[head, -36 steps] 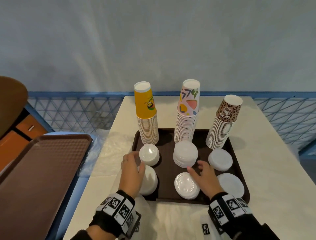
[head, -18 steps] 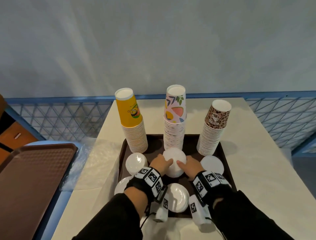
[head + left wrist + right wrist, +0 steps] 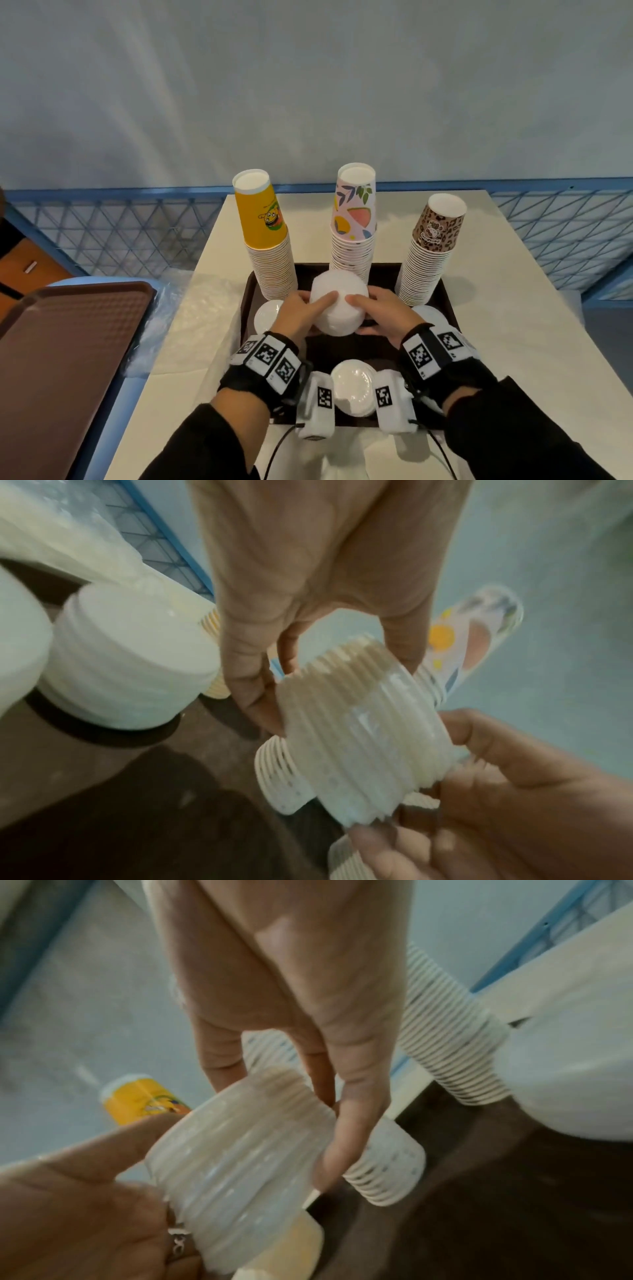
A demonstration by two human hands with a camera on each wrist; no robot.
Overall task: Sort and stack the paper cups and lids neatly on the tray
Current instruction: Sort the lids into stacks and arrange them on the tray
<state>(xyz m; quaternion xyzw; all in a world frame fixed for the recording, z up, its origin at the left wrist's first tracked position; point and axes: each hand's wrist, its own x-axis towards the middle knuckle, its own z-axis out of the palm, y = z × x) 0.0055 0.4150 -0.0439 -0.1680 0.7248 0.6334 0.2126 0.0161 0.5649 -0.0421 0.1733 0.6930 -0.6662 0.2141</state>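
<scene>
L grip [image 3: 301, 317] + R grip [image 3: 382, 317] | clasp lid stack [image 3: 339, 301] | above tray [image 3: 445, 301]

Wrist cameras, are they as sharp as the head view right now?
No. Head view: sharp, evenly lit, straight edges bowed by the wide lens. Left wrist view: lid stack smeared by motion blur. Right wrist view: equally soft, dim, with the brown tray nearly black.

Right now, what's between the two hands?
A stack of white lids, tilted, gripped between the left hand and right hand over the tray. Head and both wrist views show it.
</scene>
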